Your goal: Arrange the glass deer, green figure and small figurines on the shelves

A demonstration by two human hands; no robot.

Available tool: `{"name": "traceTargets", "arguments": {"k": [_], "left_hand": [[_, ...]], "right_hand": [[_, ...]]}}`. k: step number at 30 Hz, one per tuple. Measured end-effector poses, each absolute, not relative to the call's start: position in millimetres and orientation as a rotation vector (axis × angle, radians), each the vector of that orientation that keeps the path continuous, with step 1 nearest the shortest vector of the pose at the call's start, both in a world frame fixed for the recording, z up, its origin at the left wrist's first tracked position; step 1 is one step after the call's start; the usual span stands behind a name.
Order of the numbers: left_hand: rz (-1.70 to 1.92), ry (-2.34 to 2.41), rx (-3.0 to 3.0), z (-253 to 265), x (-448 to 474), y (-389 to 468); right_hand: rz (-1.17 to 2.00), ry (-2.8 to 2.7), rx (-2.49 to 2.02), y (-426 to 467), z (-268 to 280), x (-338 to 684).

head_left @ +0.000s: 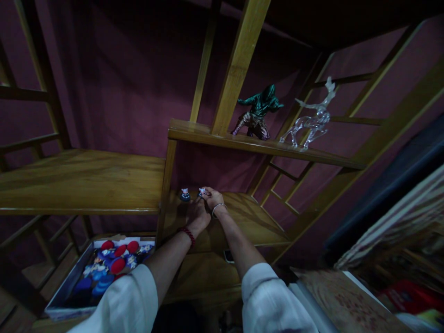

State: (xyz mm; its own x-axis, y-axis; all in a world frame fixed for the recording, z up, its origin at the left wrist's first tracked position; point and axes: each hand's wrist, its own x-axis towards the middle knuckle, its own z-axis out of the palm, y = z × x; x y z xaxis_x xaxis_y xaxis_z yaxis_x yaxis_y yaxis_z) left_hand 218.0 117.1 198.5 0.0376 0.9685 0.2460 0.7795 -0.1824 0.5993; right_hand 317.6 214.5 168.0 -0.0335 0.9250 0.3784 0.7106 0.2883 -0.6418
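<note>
Figurine (pixel 201 191) upright near the shelf's (pixel 248 213) back edge
It lies just left of my right hand (pixel 214 199), pinched at the fingertips; my left hand (pixel 198 216) is blurred, grip unclear. Its twin (pixel 185 194) stands nearer the left edge.

Sleeves (pixel 135 296), two: pale, plain, ending well above the wrists. Left hand (pixel 198 214), bare: dark red bracelet (pixel 188 235). Right hand (pixel 214 199), bare: thin silvery bangle (pixel 217 208).
</note>
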Motion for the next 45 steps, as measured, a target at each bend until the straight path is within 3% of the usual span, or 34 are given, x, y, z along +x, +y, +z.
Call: {"name": "traceTargets", "arguments": {"k": [23,45], "left_hand": [[0.843,1.824,2.006,196.7,220.0,118.8],[0.868,1.671,2.091,198.6,217.7,104.6]], "right_hand": [[0.369,-1.761,-1.407,210.7,165.1,318.1],[0.024,-1.779,-1.263,176.6,193.9,309.5]]}}
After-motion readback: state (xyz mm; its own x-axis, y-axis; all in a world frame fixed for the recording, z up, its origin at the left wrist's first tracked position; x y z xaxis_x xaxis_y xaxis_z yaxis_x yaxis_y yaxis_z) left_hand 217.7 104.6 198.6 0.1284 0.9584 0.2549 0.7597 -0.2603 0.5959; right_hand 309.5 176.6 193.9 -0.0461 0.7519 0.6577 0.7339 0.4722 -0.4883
